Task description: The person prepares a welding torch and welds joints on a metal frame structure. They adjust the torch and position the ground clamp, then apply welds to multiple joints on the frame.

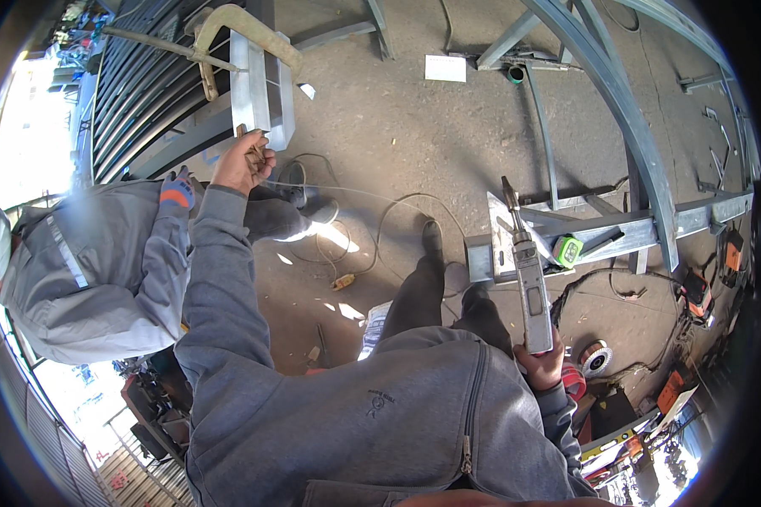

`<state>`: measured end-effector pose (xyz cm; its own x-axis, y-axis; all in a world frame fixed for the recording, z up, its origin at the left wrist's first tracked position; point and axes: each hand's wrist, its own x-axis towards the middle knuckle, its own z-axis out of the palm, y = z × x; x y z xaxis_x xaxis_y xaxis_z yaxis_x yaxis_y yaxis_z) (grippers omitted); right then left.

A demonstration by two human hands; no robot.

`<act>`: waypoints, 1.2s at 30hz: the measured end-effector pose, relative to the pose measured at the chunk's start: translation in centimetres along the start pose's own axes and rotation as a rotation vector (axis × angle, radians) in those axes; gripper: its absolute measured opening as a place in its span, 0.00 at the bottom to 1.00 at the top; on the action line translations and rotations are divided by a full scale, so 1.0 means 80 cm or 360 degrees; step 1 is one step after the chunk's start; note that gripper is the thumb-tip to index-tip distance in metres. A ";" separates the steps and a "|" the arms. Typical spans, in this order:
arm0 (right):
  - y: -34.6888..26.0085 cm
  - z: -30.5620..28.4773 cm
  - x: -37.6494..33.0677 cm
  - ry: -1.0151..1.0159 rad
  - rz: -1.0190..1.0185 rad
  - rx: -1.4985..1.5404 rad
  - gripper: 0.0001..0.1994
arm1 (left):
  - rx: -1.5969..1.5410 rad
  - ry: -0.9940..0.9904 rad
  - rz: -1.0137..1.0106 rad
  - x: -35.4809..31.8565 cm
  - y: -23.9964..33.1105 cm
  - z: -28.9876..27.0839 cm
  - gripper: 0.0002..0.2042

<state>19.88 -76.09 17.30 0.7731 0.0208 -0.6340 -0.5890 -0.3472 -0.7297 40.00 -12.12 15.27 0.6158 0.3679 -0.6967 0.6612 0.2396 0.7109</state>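
Observation:
My left hand (247,162) reaches out to the upper left. Its fingers are closed at the lower end of a pale steel profile (249,93); a small brownish piece shows between them, too small to name. A large C-clamp (254,29) sits across that profile farther up. Low on the right, my right hand (543,367) is wrapped round the rear end of a long grey power tool (533,287). The tool points away from me, its narrow dark tip over the floor. Beside it, a green tape measure (567,250) rests on a steel beam (604,241).
Close on my left a person in grey bends forward, wearing an orange and blue glove (177,193). A cable (380,228) loops across the floor near my feet. Steel frames (651,160) stand on the right. A wire spool (596,358) lies by my right hand.

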 end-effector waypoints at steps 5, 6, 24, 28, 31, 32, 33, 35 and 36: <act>0.000 -0.001 0.001 -0.0004 0.0003 0.0019 0.28 | -0.0142 -0.0124 0.0013 -0.025 0.004 0.000 0.18; 0.000 -0.002 0.001 -0.0007 0.0008 0.0033 0.28 | -0.0158 -0.0105 0.0027 -0.027 0.003 0.000 0.17; 0.004 -0.004 -0.004 -0.0013 -0.0024 0.0130 0.27 | -0.0373 0.0129 0.0297 -0.023 -0.034 0.004 0.23; 0.012 -0.006 -0.004 -0.0010 -0.0020 0.0136 0.26 | -0.0380 0.0127 0.0278 -0.028 -0.030 0.013 0.23; 0.017 -0.007 -0.006 0.0000 -0.0009 0.0148 0.26 | -0.0365 0.0053 0.0257 -0.028 -0.030 0.012 0.24; 0.018 -0.007 -0.005 0.0007 0.0009 0.0141 0.26 | -0.0352 0.0010 0.0251 -0.026 -0.030 0.011 0.24; 0.019 -0.007 -0.006 0.0001 -0.0003 0.0160 0.26 | -0.0351 -0.0005 0.0248 -0.025 -0.031 0.009 0.25; 0.022 -0.008 -0.006 -0.0005 -0.0007 0.0161 0.25 | -0.0351 -0.0052 0.0252 -0.020 -0.032 0.006 0.26; 0.022 -0.009 -0.006 -0.0010 0.0005 0.0159 0.25 | -0.0344 -0.0033 0.0240 -0.017 -0.032 0.005 0.26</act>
<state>18.63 -77.36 16.47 0.7700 0.0259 -0.6375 -0.6120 -0.2522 -0.7495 37.62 -13.65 14.35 0.7106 0.3962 -0.5815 0.4556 0.3707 0.8093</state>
